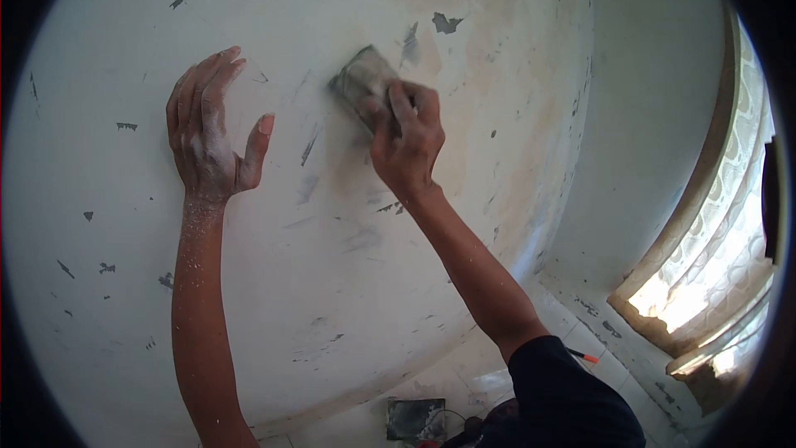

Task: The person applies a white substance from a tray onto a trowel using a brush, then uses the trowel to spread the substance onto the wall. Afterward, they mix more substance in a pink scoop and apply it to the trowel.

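from afar i am pinching a grey pad (pixel 366 76) in the right hand (pixel 410 139), against the wall (pixel 274 294), just short of twelve o'clock; the left hand (pixel 201 133), near ten, is holding its thumb spread. pressing flat and evenly is probably best.

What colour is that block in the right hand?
The block looks grey, darker along its edge, slightly blurred; the head view shows it.

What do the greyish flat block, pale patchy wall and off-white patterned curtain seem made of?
Greyish flat block: perhaps sandpaper-faced; dull, mottled, but blur leaves this open.
Pale patchy wall: probably plaster, matt, with chipped grey spots.
Off-white patterned curtain: likely thin fabric, daylight glowing through folds.
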A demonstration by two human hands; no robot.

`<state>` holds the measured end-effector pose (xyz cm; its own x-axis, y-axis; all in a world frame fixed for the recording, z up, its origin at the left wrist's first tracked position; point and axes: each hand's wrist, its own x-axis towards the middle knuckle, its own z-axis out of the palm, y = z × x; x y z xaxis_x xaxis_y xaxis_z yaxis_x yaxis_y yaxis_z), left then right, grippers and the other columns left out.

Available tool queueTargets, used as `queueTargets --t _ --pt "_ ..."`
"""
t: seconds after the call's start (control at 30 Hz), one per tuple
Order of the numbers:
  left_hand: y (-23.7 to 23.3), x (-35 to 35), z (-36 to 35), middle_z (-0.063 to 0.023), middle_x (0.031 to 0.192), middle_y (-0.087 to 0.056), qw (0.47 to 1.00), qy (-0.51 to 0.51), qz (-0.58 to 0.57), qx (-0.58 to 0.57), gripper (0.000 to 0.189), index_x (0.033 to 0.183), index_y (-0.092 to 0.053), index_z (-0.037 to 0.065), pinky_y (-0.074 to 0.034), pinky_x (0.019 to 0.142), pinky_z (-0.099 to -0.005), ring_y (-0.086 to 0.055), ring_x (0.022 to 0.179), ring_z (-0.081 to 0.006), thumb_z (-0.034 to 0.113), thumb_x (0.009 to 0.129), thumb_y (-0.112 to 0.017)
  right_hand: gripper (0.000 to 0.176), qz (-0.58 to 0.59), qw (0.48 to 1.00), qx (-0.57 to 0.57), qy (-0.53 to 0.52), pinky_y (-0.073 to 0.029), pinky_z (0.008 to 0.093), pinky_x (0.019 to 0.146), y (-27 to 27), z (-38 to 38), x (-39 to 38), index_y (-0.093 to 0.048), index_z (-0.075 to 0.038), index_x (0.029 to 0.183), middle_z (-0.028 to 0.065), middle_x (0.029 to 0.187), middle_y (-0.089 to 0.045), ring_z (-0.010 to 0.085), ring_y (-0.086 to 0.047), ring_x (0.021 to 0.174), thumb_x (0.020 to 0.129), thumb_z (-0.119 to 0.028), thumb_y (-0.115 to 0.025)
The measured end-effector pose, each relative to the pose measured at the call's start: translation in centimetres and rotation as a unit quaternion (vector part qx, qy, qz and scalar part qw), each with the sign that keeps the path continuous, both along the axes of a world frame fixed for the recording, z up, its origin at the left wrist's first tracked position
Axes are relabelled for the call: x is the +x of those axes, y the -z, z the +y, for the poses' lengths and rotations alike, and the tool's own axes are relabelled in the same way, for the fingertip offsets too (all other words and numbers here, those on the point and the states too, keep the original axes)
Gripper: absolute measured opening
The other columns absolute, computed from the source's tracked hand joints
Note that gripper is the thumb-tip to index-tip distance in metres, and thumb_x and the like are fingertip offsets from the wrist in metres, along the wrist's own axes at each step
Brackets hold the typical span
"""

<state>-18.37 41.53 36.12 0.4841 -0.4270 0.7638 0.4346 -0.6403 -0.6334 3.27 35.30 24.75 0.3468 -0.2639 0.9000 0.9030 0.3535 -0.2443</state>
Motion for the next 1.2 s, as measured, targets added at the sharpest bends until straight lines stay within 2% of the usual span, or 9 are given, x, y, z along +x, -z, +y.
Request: queueTargets --t 0.03,0.1,0.23,0.43,0.63,0.87,0.97,1.13,1.2 --pt "-0.2 0.0 0.0 -0.0108 0.14 -0.059 1.0 0.002 -0.011 -0.001 0.053 0.138 -0.05 0.007 -0.035 0.113 -0.0459 -0.051 0.131 -0.032 0.033 0.093 -0.062 0.026 -0.007 1.0 0.001 0.001 -0.053 0.034 0.075 0.3 -0.8 0.0 -0.07 0.009 0.109 0.0166 0.098 -0.068 0.0282 -0.067 0.084 0.09 -0.008 -0.074" --pt "-0.1 0.0 -0.1 -0.0111 0.14 -0.059 1.0 0.006 -0.014 -0.004 0.053 0.138 -0.05 0.007 -0.035 0.113 -0.046 -0.051 0.131 -0.032 0.033 0.094 -0.062 0.027 -0.008 0.98 -0.078 -0.184 -0.053 0.0362 0.073 1.5 -2.7 0.4 -0.069 0.007 0.11 0.0171 0.1 -0.066 0.0323 -0.066 0.085 0.088 -0.007 -0.074" --pt "-0.2 0.1 0.1 -0.0099 0.138 -0.061 1.0 0.008 -0.021 -0.011 0.054 0.137 -0.052 0.009 -0.035 0.115 -0.0485 -0.053 0.131 -0.0314 0.033 0.091 -0.065 0.023 0.092 0.984 -0.069 -0.137 -0.052 0.0323 0.073 -1.7 -5.2 5.8 -0.07 0.004 0.107 0.0174 0.092 -0.069 0.0229 -0.067 0.079 0.095 -0.016 -0.07" --pt "-0.4 -0.2 0.2 -0.0103 0.136 -0.062 1.0 -0.008 -0.012 0.008 0.054 0.137 -0.053 0.009 -0.036 0.113 -0.0463 -0.054 0.129 -0.0298 0.036 0.093 -0.065 0.03 -0.107 0.98 -0.101 -0.131 -0.053 0.0317 0.075 -8.7 -4.3 13.2 -0.071 0.004 0.112 0.0155 0.101 -0.071 0.0237 -0.068 0.081 0.094 -0.019 -0.071" --pt "-0.2 0.0 1.0 -0.009 0.135 -0.063 1.0 -0.007 -0.007 0.021 0.055 0.139 -0.053 0.009 -0.036 0.113 -0.0437 -0.055 0.129 -0.0285 0.037 0.093 -0.065 0.022 -0.187 0.976 -0.11 -0.034 -0.054 0.03 0.08 -2.4 -3.4 12.4 -0.068 0.007 0.11 0.0173 0.104 -0.069 0.027 -0.069 0.088 0.09 -0.002 -0.07" --pt "-0.1 -0.2 0.5 -0.0104 0.138 -0.06 1.0 -0.012 -0.004 0.013 0.054 0.139 -0.05 0.008 -0.036 0.113 -0.0447 -0.053 0.13 -0.0301 0.035 0.094 -0.063 0.026 -0.148 0.964 -0.176 -0.137 -0.054 0.0307 0.077 5.9 -5.7 8.5 -0.067 0.006 0.111 0.0176 0.103 -0.069 0.0282 -0.068 0.089 0.085 0.001 -0.072" --pt "-0.2 0.0 0.4 -0.0095 0.139 -0.06 1.0 -0.001 -0.007 0.006 0.055 0.14 -0.051 0.009 -0.035 0.115 -0.0464 -0.053 0.131 -0.0309 0.034 0.093 -0.064 0.023 -0.072 0.942 -0.244 -0.22 -0.054 0.0319 0.074 5.0 -7.9 8.9 -0.07 0.003 0.11 0.0136 0.105 -0.069 0.0261 -0.067 0.086 0.091 -0.008 -0.073" --pt "-0.1 0.0 0.4 -0.0102 0.14 -0.06 1.0 -0.005 -0.009 -0.004 0.055 0.14 -0.05 0.009 -0.035 0.115 -0.0477 -0.052 0.132 -0.0315 0.033 0.093 -0.064 0.032 0.228 0.967 -0.053 -0.098 -0.052 0.0321 0.076 1.8 -5.8 13.7 -0.07 0.007 0.111 0.0172 0.101 -0.07 0.0256 -0.067 0.085 0.096 -0.021 -0.069" --pt "-0.2 0.0 0.5 -0.0099 0.139 -0.06 1.0 -0.009 -0.004 0.001 0.055 0.141 -0.049 0.01 -0.035 0.114 -0.0473 -0.052 0.132 -0.0313 0.034 0.093 -0.064 0.033 0.207 0.976 -0.029 -0.056 -0.052 0.0339 0.077 1.5 -3.8 12.9 -0.07 0.008 0.111 0.0182 0.101 -0.07 0.0275 -0.067 0.085 0.096 -0.021 -0.07"
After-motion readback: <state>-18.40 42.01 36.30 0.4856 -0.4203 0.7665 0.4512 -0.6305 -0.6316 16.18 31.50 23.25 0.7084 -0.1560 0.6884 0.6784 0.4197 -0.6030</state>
